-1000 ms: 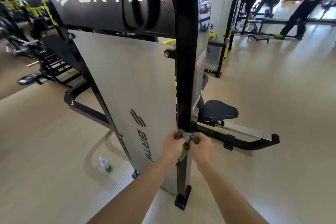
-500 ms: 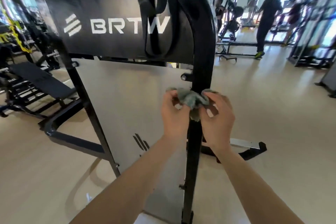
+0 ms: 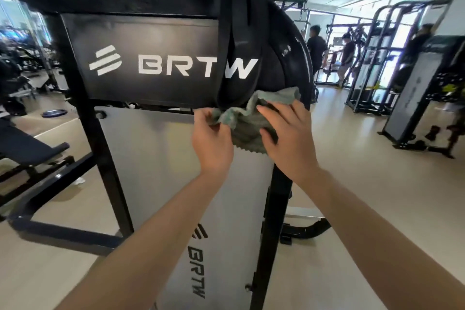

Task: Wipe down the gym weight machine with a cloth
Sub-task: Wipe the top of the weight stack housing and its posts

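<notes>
**Cloth across the post, a hand on either side**

The weight machine [image 3: 151, 63] fills the view, with its black branded panel on top and a pale grey shroud [image 3: 161, 158] beneath. Its black upright post [image 3: 273, 221] runs up the right edge and bends left at the top into the crossbeam. A black band [image 3: 236, 40] hangs looped over that bend, with its lower end just above the hands.

The grey-green cloth [image 3: 247, 128] lies against the post just under the bend. Its length runs sideways, across the post's upright axis. That crossing is what the next stroke depends on: the cloth can probably only travel along the post, up into the curve or down the straight length.

The left hand [image 3: 214, 143] is on the shroud side and pinches the bunched left end of the cloth between thumb and fingers [image 3: 203, 118]. The right hand [image 3: 292, 138] is on the outer side and nearer the post. Its fingers [image 3: 274, 109] are spread over the top of the cloth and its thumb is tucked beneath, grasping the cloth. How far the cloth wraps behind the post cannot be seen.

The cloth sits between the two hands, with the post behind its right part. An upward stroke would probably meet the hanging band almost at once.
</notes>
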